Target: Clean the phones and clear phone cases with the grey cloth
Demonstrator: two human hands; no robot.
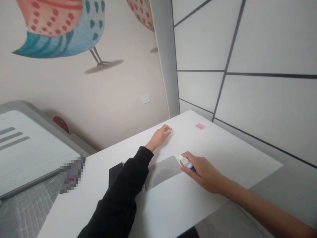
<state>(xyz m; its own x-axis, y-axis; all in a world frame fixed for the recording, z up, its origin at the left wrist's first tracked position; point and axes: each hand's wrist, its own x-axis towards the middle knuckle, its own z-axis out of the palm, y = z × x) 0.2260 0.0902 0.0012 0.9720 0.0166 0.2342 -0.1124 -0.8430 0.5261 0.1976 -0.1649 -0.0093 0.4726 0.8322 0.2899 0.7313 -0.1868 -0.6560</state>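
Soft, diffuse light casts faint shadows on the table (237,158), details slightly blurred.

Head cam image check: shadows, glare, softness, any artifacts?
Head view: faint, soft shadow by the left hand on the white table, no harsh glare there; head view: bottle in the right hand is recognizable, but fine detail is soft; head view: pixelated patch at the table's left edge hides what's there.
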